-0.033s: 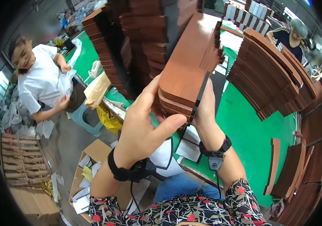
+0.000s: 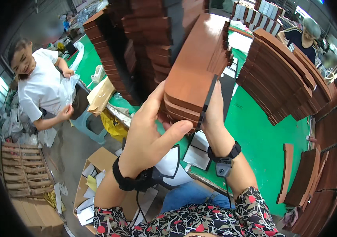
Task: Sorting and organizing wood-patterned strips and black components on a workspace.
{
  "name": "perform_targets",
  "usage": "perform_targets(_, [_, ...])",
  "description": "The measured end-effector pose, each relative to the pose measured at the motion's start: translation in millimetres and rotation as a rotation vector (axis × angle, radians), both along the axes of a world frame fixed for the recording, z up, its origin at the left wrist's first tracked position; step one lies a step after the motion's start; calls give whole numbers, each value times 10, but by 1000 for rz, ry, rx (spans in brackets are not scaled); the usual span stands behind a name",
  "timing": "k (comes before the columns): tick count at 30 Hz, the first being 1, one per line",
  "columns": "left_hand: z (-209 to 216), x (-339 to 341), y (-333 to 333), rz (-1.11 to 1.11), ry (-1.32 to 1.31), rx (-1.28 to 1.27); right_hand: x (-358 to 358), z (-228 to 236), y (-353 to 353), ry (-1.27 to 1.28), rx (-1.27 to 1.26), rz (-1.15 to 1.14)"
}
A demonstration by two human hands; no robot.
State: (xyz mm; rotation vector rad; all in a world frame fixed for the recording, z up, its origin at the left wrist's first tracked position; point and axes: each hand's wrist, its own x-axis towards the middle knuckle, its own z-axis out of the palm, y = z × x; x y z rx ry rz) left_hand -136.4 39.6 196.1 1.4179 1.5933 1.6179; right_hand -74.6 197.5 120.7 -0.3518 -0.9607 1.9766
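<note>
Between my two hands is a stack of brown wood-look boards [image 2: 190,79] with rounded near ends and a black edge on the right. My left hand [image 2: 145,138] wraps its near left corner, thumb along the front end and fingers partly hidden behind it. My right hand [image 2: 217,114] presses against the right side, its fingers mostly hidden by the boards. The far end of the stack lies close against tall piles of similar brown boards [image 2: 148,43]. White sheets with dark edges [image 2: 197,155] lie on the green tabletop [image 2: 251,146] below my hands.
More brown boards [image 2: 275,79] stand fanned at the right, with a single thin board [image 2: 286,173] nearer. A cardboard box [image 2: 101,158] of scraps sits lower left. A person [image 2: 40,79] handles clear plastic near a blue stool [image 2: 91,128]; another person [image 2: 306,41] is far right.
</note>
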Motion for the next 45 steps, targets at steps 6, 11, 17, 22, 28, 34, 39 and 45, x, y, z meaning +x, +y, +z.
perform_targets(6, [-302, -25, -101, 117, 202, -4, -26, -51, -22, -49, -35, -9])
perform_targets(11, [-575, -57, -84, 237, 273, -279, 154, 56, -67, -100, 173, 3])
perform_targets(17, [-702, 7, 65, 292, 277, -33, 190, -325, 199, -241, 285, 21])
perform_targets(22, [-848, 2, 100, 410, 146, 88, 217, -550, 218, -357, 431, 41])
perform_targets(28, [-895, -12, 129, 440, 140, 131, 225, -710, 370, -496, 682, 52])
perform_targets(34, [-968, 50, 161, 496, 122, 204, 241, -787, 618, -643, 1075, 40])
perform_targets(39, [-955, 126, 14, 519, 100, 154, 195, -629, 602, -306, 441, 118])
perform_targets(45, [-897, 183, -464, 605, 207, 183, 460, -345, -126, -380, 96, -254])
